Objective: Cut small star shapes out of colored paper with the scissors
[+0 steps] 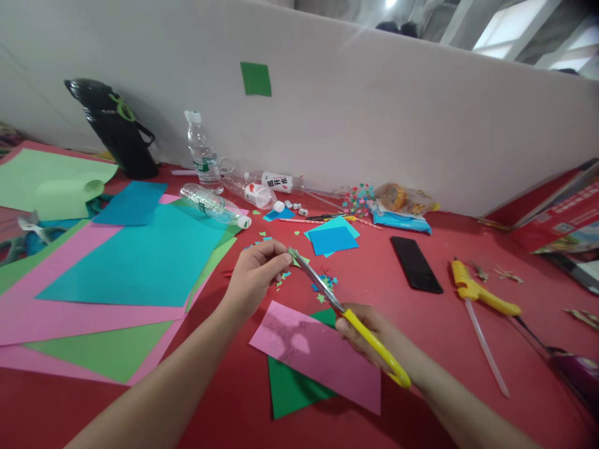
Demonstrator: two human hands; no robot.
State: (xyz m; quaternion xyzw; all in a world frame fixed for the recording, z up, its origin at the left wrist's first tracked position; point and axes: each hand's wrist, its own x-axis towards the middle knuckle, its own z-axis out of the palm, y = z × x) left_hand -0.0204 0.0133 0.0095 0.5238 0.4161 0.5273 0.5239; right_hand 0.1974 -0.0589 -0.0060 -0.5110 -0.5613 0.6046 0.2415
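My left hand (256, 271) is closed in a pinch over the red table (374, 274), holding a small light green paper piece (292, 251), mostly covered by the fingers. Yellow-handled scissors (372, 341) are in my right hand (367, 324), their blades pointing up and left. The blade tips meet the paper at my left fingertips. Beneath the scissors, a pink paper sheet (322, 358) with faint drawn outlines overlaps a dark green sheet (292, 393). Tiny cut paper stars (322, 285) in blue and green lie behind the blades.
Large coloured sheets (140, 262) cover the left side. Plastic bottles (208, 202) and a black flask (119, 134) stand or lie along the white partition. A phone (415, 264) and a yellow glue gun (484, 296) with its cord are at right. Blue paper squares (334, 240) lie ahead.
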